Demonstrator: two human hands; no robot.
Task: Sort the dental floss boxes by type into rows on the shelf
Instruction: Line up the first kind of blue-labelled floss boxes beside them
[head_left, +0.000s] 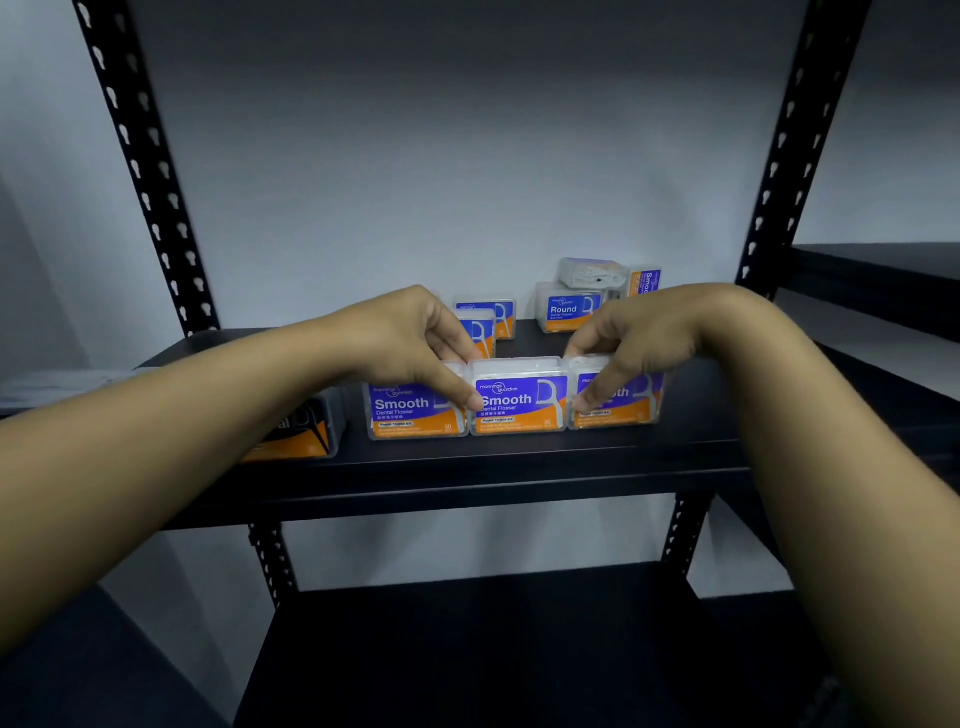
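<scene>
front row: three Smooth boxes (518, 397) side by side on shelf (519, 457) | left hand (410, 343) pinches left box | right hand (631, 338) pinches right box | back: Round box (569, 310)

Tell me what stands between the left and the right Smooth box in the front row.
A third Smooth box stands between them, gripped at its sides by both hands, left hand and right hand; the head view shows it.
</scene>
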